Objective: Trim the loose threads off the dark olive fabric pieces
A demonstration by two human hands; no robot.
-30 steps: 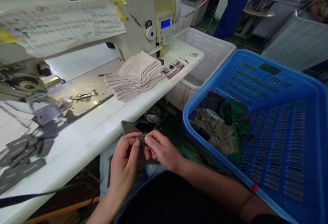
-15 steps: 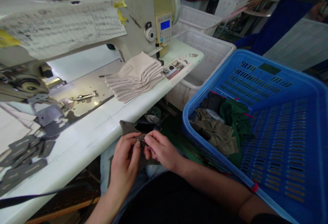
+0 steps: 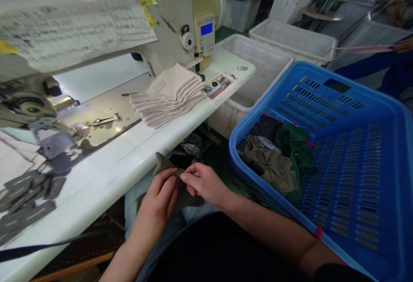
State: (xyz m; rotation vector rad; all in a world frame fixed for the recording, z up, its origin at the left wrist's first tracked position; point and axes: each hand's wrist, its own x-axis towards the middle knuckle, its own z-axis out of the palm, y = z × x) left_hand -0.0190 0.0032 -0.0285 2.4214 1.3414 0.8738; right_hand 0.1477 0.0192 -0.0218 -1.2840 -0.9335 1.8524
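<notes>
A dark grey-brown cloth piece lies over my lap, just off the table's front edge. My left hand is closed on its upper part, thumb and fingers pressed together. Close beside it, my right hand pinches at the same spot; what lies between its fingertips is too small to make out. On the white sewing table a fanned stack of beige cloth pieces rests behind my hands. Several dark grey tabs are piled at the left.
The sewing machine stands along the table's back. To the right is a blue basket with brown and green cloth inside. White bins stand behind it. At the far right, another person's hand holds a pinkish strip.
My right hand's fingers have shifted slightly at the cloth, and the cloth's upper corner has moved a little right. The other person has moved right, uncovering more of the bins.
</notes>
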